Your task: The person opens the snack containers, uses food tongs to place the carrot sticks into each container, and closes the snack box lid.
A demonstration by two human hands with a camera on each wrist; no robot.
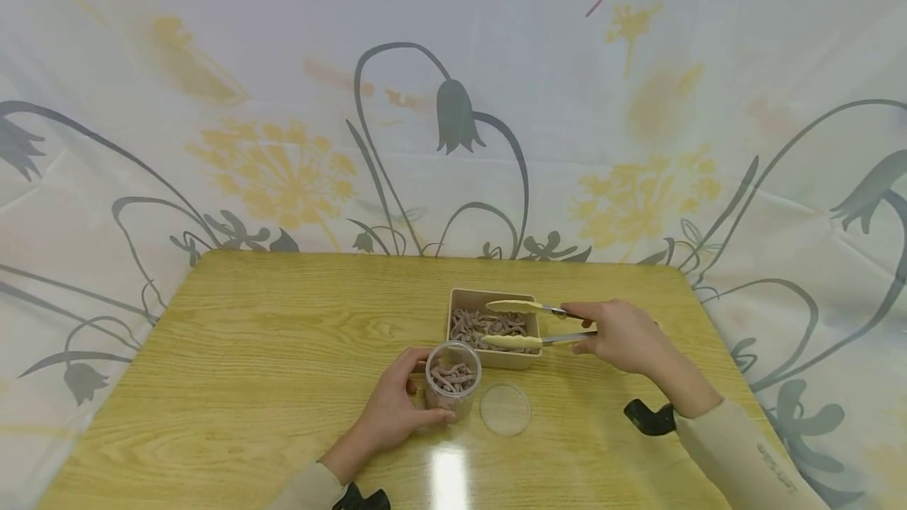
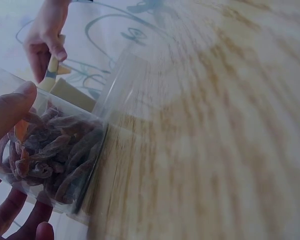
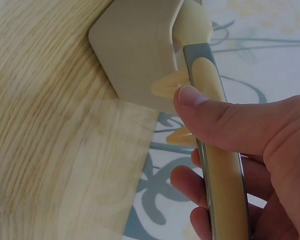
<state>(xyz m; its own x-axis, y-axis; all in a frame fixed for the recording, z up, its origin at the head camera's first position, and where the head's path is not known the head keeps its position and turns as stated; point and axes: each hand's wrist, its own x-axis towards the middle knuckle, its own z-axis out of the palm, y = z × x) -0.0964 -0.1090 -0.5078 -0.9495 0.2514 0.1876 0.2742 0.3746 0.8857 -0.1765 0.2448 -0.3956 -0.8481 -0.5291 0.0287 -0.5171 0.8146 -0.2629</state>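
My left hand grips a clear plastic jar, thumb on one side and fingers on the other. Brownish dried strips fill much of the jar, which stands on the table. In my right hand is a pair of tongs with pale yellow tips and metal arms. The tong arms are spread apart over a beige rectangular box, tips down at more of the same strips. Nothing is clearly pinched between the tips. What exactly the strips are, I cannot tell.
A round clear lid lies flat on the wooden table, right of the jar and in front of the box. Behind the table hangs a flower-printed cloth, which also runs along both sides.
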